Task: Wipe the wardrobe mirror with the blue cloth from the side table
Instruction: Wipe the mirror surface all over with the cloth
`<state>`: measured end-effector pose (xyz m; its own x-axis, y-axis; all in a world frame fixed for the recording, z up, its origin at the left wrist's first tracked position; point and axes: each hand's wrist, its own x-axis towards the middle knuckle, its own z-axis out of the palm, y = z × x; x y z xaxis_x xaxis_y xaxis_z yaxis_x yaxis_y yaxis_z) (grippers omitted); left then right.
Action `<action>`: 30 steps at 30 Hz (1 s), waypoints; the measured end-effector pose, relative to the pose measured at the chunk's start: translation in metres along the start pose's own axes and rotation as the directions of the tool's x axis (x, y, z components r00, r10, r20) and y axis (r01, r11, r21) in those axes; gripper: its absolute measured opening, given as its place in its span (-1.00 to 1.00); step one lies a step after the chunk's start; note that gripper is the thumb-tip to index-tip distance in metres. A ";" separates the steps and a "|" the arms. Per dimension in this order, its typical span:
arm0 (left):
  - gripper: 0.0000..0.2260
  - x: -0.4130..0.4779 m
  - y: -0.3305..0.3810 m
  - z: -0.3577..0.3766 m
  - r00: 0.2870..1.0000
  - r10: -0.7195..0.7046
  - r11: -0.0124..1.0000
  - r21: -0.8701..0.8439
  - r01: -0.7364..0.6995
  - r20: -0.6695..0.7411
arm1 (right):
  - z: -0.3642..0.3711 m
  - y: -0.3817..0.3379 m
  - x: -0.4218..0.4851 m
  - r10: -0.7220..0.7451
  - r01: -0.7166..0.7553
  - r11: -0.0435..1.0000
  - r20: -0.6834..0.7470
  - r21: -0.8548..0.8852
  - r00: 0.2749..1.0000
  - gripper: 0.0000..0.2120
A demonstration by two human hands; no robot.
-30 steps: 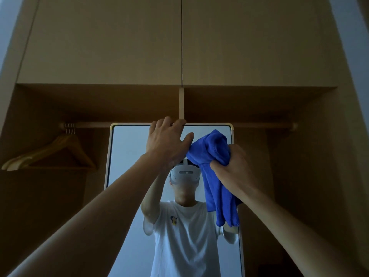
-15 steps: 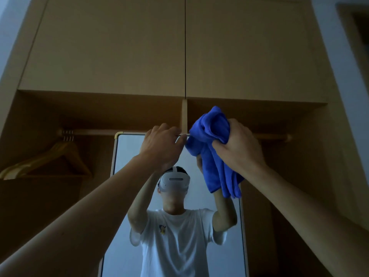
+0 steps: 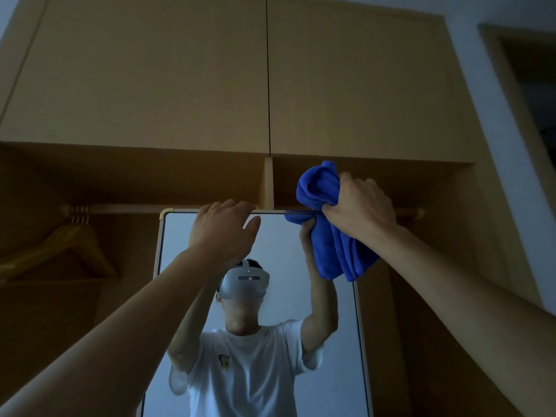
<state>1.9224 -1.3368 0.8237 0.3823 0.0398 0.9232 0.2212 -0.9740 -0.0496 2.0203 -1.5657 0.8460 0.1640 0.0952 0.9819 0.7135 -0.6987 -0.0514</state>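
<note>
The tall wardrobe mirror point(image 3: 177, 245) stands upright inside the open wardrobe, framed in pale trim. My left hand point(image 3: 222, 233) rests on the mirror's top edge, fingers curled over it. My right hand point(image 3: 358, 209) grips the bunched blue cloth point(image 3: 334, 242) at the mirror's top right corner. The cloth sticks up above the top edge and hangs down over the glass. The mirror shows a person in a white shirt with both arms raised.
A wooden hanging rail point(image 3: 132, 209) runs behind the mirror's top, with wooden hangers point(image 3: 69, 245) at the left. Closed upper cabinet doors point(image 3: 267, 79) sit above. A vertical divider point(image 3: 268, 182) stands just above the mirror. A dark doorway point(image 3: 532, 85) is at the right.
My right hand has carried the cloth up and to the right, from the upper glass to the mirror's top right corner. My left hand has stayed on the top edge.
</note>
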 end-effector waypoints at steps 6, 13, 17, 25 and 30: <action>-0.60 -0.002 -0.001 0.006 0.999 0.014 1.000 -0.024 -0.015 -0.031 | 0.012 -0.022 -0.001 -0.007 0.003 0.998 0.055 0.067 0.998 -0.67; -0.67 -0.001 -0.001 0.005 0.999 0.045 0.998 0.047 -0.046 0.015 | 0.026 -0.080 0.002 -0.082 0.074 0.986 0.056 0.147 0.995 -0.66; -0.67 -0.004 -0.009 0.003 0.997 0.080 0.997 -0.009 -0.080 -0.006 | 0.026 -0.084 0.003 -0.086 0.074 0.983 0.065 0.170 0.994 -0.68; -0.53 -0.011 -0.040 -0.015 0.999 0.044 0.998 0.047 -0.044 -0.003 | 0.014 -0.033 -0.002 -0.019 0.018 0.998 0.023 0.055 1.000 -0.70; -0.47 -0.020 -0.061 -0.026 0.995 -0.068 0.994 0.077 0.073 -0.072 | 0.011 -0.006 -0.001 0.059 -0.059 0.996 -0.004 -0.060 0.998 -0.69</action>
<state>1.8783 -1.2837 0.8181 0.3007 0.0895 0.9495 0.3174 -0.9482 -0.0112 2.0238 -1.5540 0.8435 0.2028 0.0514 0.9779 0.6607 -0.7442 -0.0979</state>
